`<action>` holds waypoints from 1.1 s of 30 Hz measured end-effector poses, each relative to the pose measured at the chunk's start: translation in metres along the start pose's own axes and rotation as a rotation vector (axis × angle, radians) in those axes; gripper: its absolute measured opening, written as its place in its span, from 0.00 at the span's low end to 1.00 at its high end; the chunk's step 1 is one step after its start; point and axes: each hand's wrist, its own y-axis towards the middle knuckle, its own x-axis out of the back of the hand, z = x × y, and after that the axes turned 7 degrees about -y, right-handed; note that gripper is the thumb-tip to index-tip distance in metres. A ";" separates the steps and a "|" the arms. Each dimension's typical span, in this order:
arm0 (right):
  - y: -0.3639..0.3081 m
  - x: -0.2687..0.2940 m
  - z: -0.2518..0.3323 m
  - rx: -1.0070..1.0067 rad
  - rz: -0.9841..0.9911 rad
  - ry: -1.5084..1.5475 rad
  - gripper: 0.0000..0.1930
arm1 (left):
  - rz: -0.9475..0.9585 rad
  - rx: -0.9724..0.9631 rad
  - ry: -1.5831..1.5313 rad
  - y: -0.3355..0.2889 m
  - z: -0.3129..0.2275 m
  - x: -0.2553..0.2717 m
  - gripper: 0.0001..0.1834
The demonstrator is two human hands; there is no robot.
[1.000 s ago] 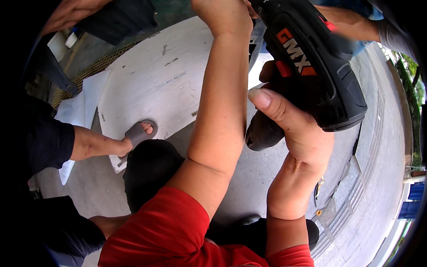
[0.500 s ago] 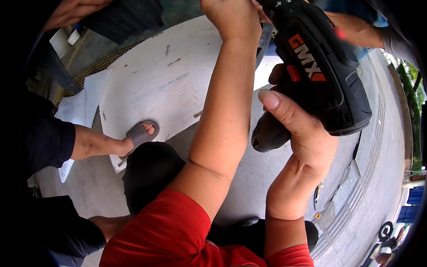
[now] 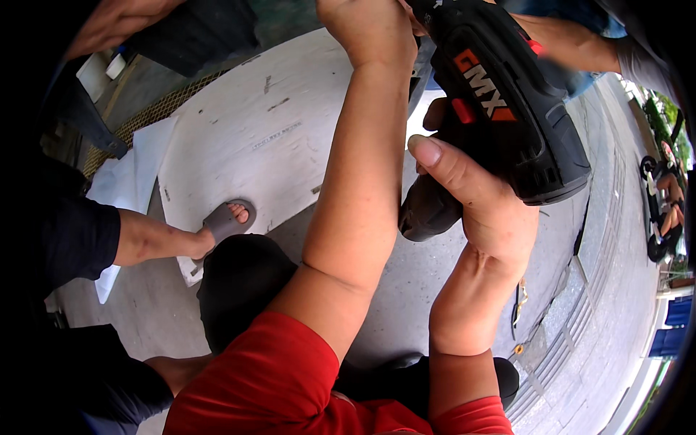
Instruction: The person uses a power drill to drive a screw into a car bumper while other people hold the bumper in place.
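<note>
My right hand (image 3: 482,192) is wrapped round the handle of a black cordless drill (image 3: 500,101) with red and orange markings. Its thumb lies along the side of the grip. The drill is tilted, its front end up at the top edge. Beside that front end is my left hand (image 3: 370,29), partly cut off by the frame. Its fingers look curled, but they are mostly hidden, and I cannot make out what they hold. My left forearm passes over a large white board (image 3: 239,138) with scuffs and faint print.
Another person's sandalled foot (image 3: 230,219) rests on the board's near edge. A second person's forearm (image 3: 573,43) reaches in at the upper right, and another arm (image 3: 119,25) shows at upper left. White sheeting (image 3: 134,170) lies left. A motorbike (image 3: 661,203) with riders is at far right.
Both my hands and the drill have shifted slightly left in view. The motorbike at far right has moved from low in the picture to higher up. My grip on the drill is the same.
</note>
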 end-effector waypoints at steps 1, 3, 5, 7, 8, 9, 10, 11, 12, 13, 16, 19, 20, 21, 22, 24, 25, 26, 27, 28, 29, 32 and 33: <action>0.000 0.001 0.000 0.001 -0.001 0.000 0.26 | 0.001 0.000 -0.001 0.000 0.001 -0.001 0.11; 0.001 0.003 -0.003 -0.042 0.031 0.013 0.26 | -0.001 0.019 -0.047 0.002 0.002 -0.002 0.11; 0.004 0.000 -0.007 0.047 0.030 0.027 0.27 | -0.003 0.014 0.002 0.004 0.001 0.002 0.12; 0.005 0.000 -0.008 0.135 0.025 0.038 0.28 | -0.006 0.014 0.049 0.006 0.001 0.006 0.12; 0.004 0.001 -0.007 0.146 0.056 -0.035 0.29 | 0.000 0.000 0.096 0.007 0.001 0.008 0.12; 0.004 0.002 -0.007 0.157 0.087 -0.108 0.30 | 0.006 -0.015 0.143 0.007 0.002 0.010 0.12; 0.003 0.000 -0.008 0.118 0.091 -0.007 0.30 | 0.009 -0.014 0.143 0.007 0.001 0.008 0.12; 0.004 0.001 -0.010 0.119 0.088 -0.005 0.30 | -0.002 -0.015 0.135 0.005 0.001 0.006 0.13; 0.005 0.002 -0.013 0.171 0.080 -0.020 0.29 | -0.012 -0.016 0.128 0.005 0.000 0.005 0.13; 0.005 0.002 -0.013 0.199 0.073 -0.033 0.29 | -0.010 -0.014 0.123 0.005 0.001 0.006 0.13; 0.005 0.003 -0.011 0.204 0.078 -0.058 0.28 | 0.015 -0.023 0.175 0.008 -0.001 0.009 0.14; 0.006 0.006 -0.010 0.164 0.077 -0.114 0.27 | 0.031 -0.007 0.131 0.006 -0.002 0.008 0.14; 0.007 0.007 -0.012 0.153 0.075 -0.131 0.27 | 0.044 0.000 0.114 0.006 -0.002 0.008 0.14; 0.009 0.008 -0.019 0.276 0.075 -0.207 0.26 | 0.056 0.007 0.096 0.005 -0.002 0.007 0.14; 0.009 0.008 -0.020 0.335 0.078 -0.248 0.26 | 0.054 0.009 0.096 0.003 -0.001 0.005 0.14; 0.005 0.005 -0.014 0.245 0.050 -0.141 0.24 | 0.027 0.024 -0.041 -0.002 0.002 -0.001 0.14; 0.003 0.003 -0.009 0.101 0.024 0.011 0.23 | 0.031 0.021 -0.041 0.001 0.002 0.000 0.14; 0.003 0.002 -0.008 0.104 0.025 0.013 0.23 | 0.041 0.006 -0.011 0.004 0.003 0.003 0.14; 0.005 0.002 -0.009 0.152 0.035 -0.018 0.21 | 0.051 -0.008 0.018 0.007 0.003 0.005 0.14; 0.004 0.002 -0.008 0.173 0.034 -0.032 0.21 | 0.055 -0.005 0.021 0.010 0.003 0.009 0.14; 0.003 0.002 -0.008 0.196 0.035 -0.045 0.20 | 0.097 -0.007 0.071 0.015 0.001 0.014 0.14; -0.005 0.005 -0.004 0.244 0.033 -0.348 0.19 | 0.116 0.005 0.146 0.011 0.001 0.016 0.15; -0.006 0.006 -0.004 0.259 0.030 -0.420 0.18 | 0.086 0.014 0.174 0.007 0.002 0.016 0.15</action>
